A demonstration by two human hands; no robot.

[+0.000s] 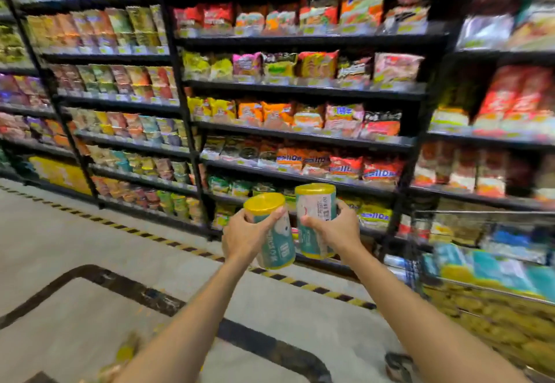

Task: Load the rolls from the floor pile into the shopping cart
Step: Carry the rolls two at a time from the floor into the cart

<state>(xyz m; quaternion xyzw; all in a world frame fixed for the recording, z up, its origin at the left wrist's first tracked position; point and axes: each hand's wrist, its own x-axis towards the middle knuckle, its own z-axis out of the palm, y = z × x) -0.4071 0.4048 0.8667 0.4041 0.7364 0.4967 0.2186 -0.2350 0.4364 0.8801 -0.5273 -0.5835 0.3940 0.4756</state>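
Head view: both arms are extended forward at mid-frame. Left hand (244, 240) grips the left-hand roll (277, 247) around its upper half, fingers curled over the wrapper below the yellow end; this roll is tilted, top leaning left. Right hand (336, 231) grips the right-hand roll (315, 202) at mid-body, thumb on the near side; this roll is close to upright. Both rolls are just beside each other, held above the floor (75, 247), in front of the stocked shelves (300, 88). Shopping cart (480, 212) stands at the right, apart from both rolls, with blurred teal-and-yellow packs (495, 265) inside. Striped hazard tape (168, 243) runs along the shelf base.
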